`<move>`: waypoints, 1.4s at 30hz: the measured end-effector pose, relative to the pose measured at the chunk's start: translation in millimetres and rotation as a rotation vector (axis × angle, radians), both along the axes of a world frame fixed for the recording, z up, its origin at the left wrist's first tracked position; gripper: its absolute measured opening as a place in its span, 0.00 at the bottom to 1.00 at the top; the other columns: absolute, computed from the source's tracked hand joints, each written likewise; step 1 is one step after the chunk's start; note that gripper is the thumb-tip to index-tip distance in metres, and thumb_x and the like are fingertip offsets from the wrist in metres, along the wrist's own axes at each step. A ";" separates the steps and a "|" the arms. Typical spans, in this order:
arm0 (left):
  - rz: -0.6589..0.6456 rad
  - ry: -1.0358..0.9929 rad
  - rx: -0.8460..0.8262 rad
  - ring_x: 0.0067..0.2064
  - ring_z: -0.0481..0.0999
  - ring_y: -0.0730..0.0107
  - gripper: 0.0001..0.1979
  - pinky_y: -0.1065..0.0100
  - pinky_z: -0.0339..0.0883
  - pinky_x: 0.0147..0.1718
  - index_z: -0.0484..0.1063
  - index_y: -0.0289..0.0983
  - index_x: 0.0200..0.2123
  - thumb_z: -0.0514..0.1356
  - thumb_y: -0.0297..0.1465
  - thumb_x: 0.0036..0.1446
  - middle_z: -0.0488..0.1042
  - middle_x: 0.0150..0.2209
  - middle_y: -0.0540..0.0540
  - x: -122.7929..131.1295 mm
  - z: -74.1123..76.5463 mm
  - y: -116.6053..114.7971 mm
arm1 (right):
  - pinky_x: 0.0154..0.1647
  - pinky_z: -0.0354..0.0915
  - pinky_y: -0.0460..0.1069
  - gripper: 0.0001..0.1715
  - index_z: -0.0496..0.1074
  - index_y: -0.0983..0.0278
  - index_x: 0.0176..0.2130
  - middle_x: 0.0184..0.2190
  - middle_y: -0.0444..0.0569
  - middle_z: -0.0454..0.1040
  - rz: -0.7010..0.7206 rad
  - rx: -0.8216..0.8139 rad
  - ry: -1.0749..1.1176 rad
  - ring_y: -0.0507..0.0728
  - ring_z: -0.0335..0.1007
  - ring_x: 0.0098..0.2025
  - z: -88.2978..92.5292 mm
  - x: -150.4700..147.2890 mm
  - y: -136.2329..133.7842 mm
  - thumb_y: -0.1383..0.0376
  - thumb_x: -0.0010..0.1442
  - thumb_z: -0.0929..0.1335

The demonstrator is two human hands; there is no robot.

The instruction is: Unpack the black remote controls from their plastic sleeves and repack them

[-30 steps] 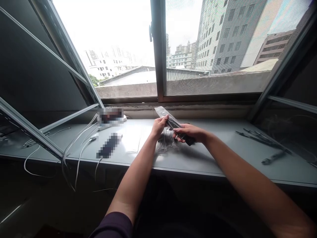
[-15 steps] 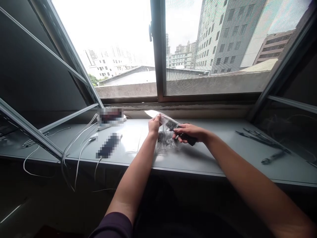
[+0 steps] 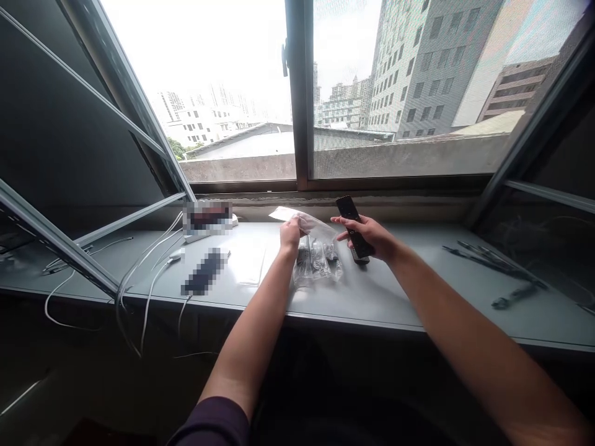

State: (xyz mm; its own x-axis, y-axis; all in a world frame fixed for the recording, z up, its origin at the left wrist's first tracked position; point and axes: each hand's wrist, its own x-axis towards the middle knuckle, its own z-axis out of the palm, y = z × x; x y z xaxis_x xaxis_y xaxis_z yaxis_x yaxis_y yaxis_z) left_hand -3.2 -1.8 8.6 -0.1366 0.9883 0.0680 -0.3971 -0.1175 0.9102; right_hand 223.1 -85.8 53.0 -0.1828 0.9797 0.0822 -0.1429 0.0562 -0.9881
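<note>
Right hand (image 3: 372, 235) and left hand (image 3: 290, 234) were held apart beneath a broad window (image 3: 223, 68), over a long pale desk (image 3: 381, 303). On the desk, below the gap between the hands, lay a cluster of clear plastic bags (image 3: 318, 263) with dark contents I could not make out, and to their left a white sheet (image 3: 251, 266) caught the glare. A limp, translucent plastic sleeve (image 3: 317, 227) hung over the bags, and a slim black remote control (image 3: 346, 209) was clear of it, tilted in the air at the sleeve's right. Just under the remote control lay a second, partly hidden handset (image 3: 360, 257) with pale keys. As I judged it, the likeliest trouble was the remote control slipping, since the grip was light and its upper end stood free; dropped, it could knock against the handset beneath. The sleeve, being so flimsy, might also have dragged or snagged on the bags. As for the right hand, its fingertips were a little spread, yet it was closed around the remote control's lower half. The left hand was more tightly folded, fingers together, pinching the sleeve near its middle.
</note>
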 end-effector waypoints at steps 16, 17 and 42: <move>-0.214 -0.203 -0.028 0.43 0.87 0.58 0.13 0.65 0.78 0.44 0.82 0.28 0.48 0.63 0.32 0.69 0.87 0.45 0.33 1.9 4.4 -2.0 | 0.27 0.75 0.45 0.40 0.80 0.69 0.63 0.28 0.50 0.82 0.637 -0.122 -0.346 0.57 0.83 0.29 1.8 10.8 -10.7 0.48 0.62 0.81; -0.179 -0.233 -0.063 0.42 0.87 0.59 0.13 0.66 0.78 0.42 0.82 0.28 0.49 0.63 0.31 0.69 0.87 0.44 0.34 0.3 3.9 0.3 | 0.27 0.75 0.45 0.40 0.80 0.69 0.62 0.28 0.50 0.82 0.644 -0.128 -0.356 0.57 0.83 0.29 2.3 10.5 -11.1 0.48 0.62 0.81; -0.167 -0.331 -0.097 0.35 0.77 0.74 0.08 0.70 0.70 0.41 0.71 0.37 0.32 0.61 0.19 0.53 0.79 0.35 0.47 -6.3 6.1 -0.7 | 0.23 0.75 0.46 0.24 0.83 0.63 0.51 0.40 0.57 0.86 0.350 -0.046 -0.127 0.58 0.83 0.32 -1.7 8.3 -6.1 0.53 0.62 0.81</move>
State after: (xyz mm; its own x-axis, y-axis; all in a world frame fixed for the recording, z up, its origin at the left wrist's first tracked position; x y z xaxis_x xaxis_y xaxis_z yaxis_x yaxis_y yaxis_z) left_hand -9.5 -2.5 14.7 0.0278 0.9985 -0.0479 -0.6782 0.0540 0.7329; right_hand 231.4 -91.8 51.3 -0.5131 0.8583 -0.0056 -0.0220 -0.0197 -0.9996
